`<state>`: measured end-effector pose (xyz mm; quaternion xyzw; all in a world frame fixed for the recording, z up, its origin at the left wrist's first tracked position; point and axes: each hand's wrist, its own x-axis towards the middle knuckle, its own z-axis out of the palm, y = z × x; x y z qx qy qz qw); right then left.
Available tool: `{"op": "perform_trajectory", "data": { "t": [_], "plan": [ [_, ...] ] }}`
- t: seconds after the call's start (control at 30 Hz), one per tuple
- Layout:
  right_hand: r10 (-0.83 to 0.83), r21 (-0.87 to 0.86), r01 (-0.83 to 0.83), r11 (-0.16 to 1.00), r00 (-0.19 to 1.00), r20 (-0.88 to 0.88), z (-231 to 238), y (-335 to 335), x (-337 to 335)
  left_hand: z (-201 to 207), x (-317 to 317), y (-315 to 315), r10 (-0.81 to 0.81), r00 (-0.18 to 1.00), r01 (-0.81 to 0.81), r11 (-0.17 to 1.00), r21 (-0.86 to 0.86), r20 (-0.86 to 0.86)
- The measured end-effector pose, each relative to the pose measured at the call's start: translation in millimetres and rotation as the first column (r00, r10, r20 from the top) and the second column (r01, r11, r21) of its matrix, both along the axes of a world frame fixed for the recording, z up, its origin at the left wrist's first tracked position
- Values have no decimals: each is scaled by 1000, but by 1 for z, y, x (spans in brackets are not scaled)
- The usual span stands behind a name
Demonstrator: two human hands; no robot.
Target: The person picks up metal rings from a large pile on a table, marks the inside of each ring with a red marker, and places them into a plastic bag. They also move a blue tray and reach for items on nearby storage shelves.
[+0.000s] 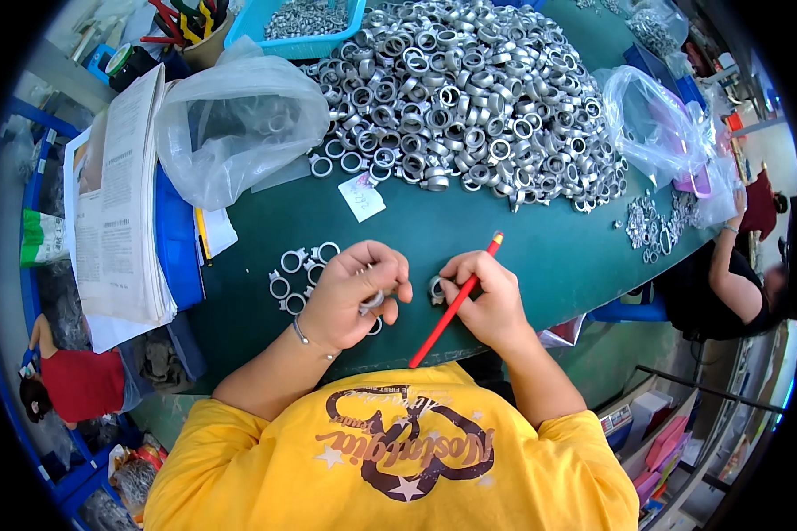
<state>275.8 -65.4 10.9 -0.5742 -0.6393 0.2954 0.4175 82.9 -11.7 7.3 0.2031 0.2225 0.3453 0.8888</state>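
Observation:
My left hand point(350, 296) is closed with a grey metal ring point(372, 302) between its curled fingers. In my right hand point(491, 296) is a red pencil point(441, 330), tilted, with its yellowish end up and away from me. Another metal ring point(436, 289) shows at the fingertips of that hand; whether they grip it or it rests on the table I cannot tell. Several loose rings with small lugs point(294, 259) lie beside and partly behind my left hand. Beyond both hands rises a large heap of similar rings point(469, 97) on the green table point(266, 221).
A paper slip point(362, 196) lies before the heap. Left are a clear plastic bag point(239, 133), stacked papers point(119, 203) and a blue bin point(177, 243). A light-blue basket point(297, 46) stands behind. Small metal parts point(655, 226) lie right, near a seated person point(722, 283).

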Motion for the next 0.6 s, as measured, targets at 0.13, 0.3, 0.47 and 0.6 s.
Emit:
{"op": "perform_trajectory", "data": {
  "t": [0.13,0.3,0.47,0.6],
  "plan": [
    [-83,172,145,974,942,-324,-4,-2,-15,10,8,-6,-80,934,142,977,156,-347],
    [30,318,78,945,947,-320,1,-1,-23,11,13,-17,198,846,183,764,619,-496],
    [-110,-163,5,987,757,-644,10,-3,-18,12,11,-14,397,785,180,587,789,-475],
    [-27,-209,-193,959,671,-741,10,-6,-16,11,12,-14,432,770,209,524,826,-469]
  ]
}}
